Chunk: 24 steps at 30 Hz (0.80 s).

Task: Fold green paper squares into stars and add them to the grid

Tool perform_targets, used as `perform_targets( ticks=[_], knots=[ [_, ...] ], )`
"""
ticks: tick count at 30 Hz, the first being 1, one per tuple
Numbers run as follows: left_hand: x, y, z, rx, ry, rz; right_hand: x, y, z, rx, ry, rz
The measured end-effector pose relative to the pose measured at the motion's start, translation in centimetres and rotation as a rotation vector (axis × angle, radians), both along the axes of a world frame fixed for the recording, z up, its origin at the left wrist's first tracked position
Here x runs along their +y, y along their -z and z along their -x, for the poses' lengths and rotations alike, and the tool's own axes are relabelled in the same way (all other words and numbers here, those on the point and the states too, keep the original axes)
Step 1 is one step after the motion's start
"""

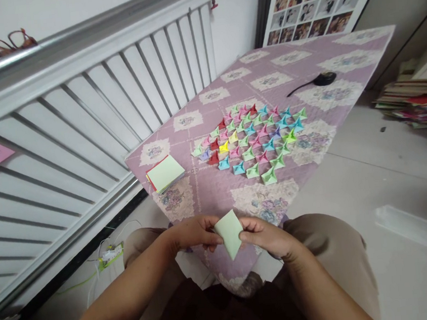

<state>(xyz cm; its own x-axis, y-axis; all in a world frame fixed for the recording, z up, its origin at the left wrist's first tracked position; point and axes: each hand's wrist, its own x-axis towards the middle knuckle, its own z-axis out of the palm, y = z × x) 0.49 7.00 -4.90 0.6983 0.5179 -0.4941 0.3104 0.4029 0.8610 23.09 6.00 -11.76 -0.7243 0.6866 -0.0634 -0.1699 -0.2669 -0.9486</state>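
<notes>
- We're at the near corner of the table [209, 196], and our left hand [200, 234] has its thumb and fingers pinched on the left edge of the green folded paper [230, 234].
- Our right hand [263, 233] pinches the right edge, so we hold it between both hands, one corner pointing away, one toward us.
- Ahead of us, patterned cloth separates it from the rows of small folded pieces [248, 154].
- Over by the left edge sits the paper stack [166, 173], well apart from our hands, a strip of cloth between it and the rows.
- The radiator [115, 94] runs beside the table's left side.
</notes>
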Motion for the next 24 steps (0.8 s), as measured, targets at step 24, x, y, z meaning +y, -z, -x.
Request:
perform_targets(
  ticks=[24],
  knots=[
    [-3.3, 5.0, -3.6, -0.227, -0.812, -0.269, 0.2, 0.8, 0.9, -0.331, 0.458, -0.394]
  ],
)
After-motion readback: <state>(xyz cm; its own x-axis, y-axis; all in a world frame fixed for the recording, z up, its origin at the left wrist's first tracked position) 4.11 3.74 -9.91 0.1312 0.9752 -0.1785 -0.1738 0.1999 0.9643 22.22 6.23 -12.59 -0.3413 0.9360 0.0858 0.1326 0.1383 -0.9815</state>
